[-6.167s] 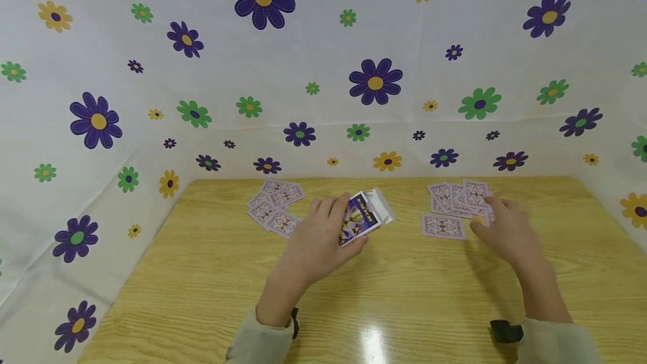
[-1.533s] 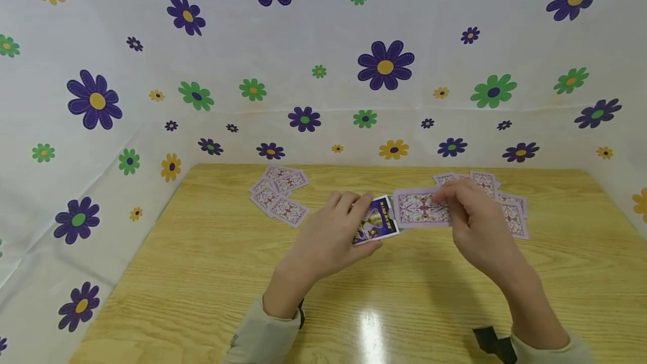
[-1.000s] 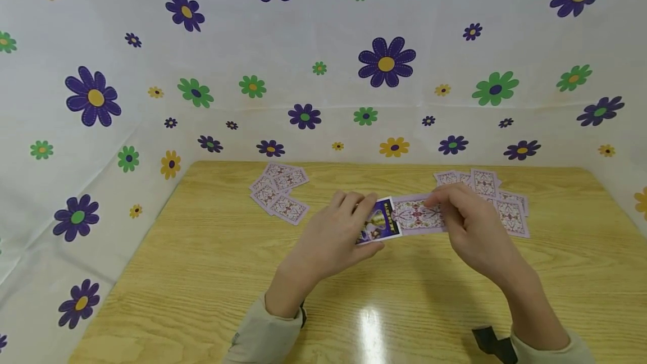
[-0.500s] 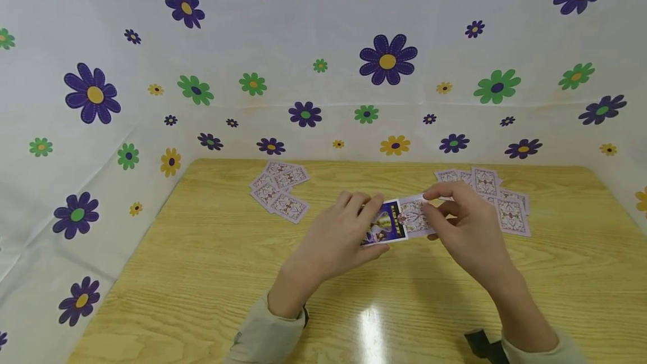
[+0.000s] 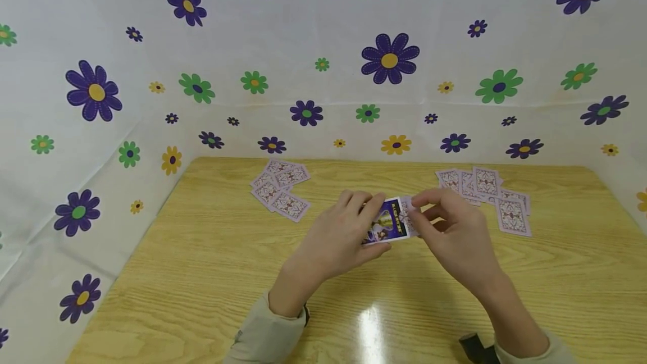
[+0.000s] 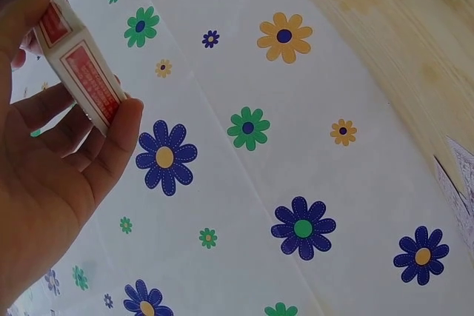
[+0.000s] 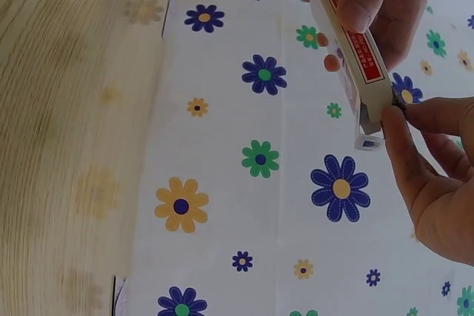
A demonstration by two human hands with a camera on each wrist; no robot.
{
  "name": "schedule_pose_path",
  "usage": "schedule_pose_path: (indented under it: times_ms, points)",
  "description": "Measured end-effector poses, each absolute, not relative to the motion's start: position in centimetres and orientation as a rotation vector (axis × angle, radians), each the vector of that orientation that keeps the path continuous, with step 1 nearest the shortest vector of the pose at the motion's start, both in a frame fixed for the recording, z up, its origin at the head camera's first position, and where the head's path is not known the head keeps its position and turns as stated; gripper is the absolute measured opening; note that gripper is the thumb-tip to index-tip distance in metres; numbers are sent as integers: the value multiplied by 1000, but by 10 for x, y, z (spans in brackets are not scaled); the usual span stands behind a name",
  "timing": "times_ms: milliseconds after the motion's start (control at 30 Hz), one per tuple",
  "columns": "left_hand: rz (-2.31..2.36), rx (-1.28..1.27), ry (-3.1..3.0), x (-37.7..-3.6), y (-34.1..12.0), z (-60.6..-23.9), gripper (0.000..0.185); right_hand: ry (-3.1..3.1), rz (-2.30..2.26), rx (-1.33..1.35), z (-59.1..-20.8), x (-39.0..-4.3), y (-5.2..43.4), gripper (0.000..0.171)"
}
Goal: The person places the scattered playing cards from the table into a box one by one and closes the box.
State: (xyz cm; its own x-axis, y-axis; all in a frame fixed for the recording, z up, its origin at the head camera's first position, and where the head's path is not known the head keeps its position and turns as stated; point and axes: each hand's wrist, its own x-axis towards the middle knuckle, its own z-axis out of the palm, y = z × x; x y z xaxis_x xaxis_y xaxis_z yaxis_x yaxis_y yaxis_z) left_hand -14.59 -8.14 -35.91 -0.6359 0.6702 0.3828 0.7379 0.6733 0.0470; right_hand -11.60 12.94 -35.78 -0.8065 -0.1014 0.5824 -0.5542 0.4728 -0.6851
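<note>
Two hands work above the middle of a wooden surface, which is walled on three sides by a white cloth printed with purple, green and yellow flowers. The left hand curls its fingers and thumb round a card box, purple on its face and red-and-white along its narrow side, and holds it clear of the surface. The right hand pinches the cards at the box's open end; only a narrow strip of their lilac patterned back shows outside the box. A loose spread of face-down cards, the right pile, lies just behind the right hand near the far edge. A smaller spread, the left pile, lies well apart, toward the far left corner. Nothing lies between the hands and either pile.
</note>
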Motion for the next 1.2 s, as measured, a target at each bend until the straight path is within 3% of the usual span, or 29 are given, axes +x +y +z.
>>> schedule_pose_path:
  times_ms: [1200]
  points:
    - [-306,-1098,-2564,-149,-86,-358,75,-2391,1140,554,-355,-118,140,21]
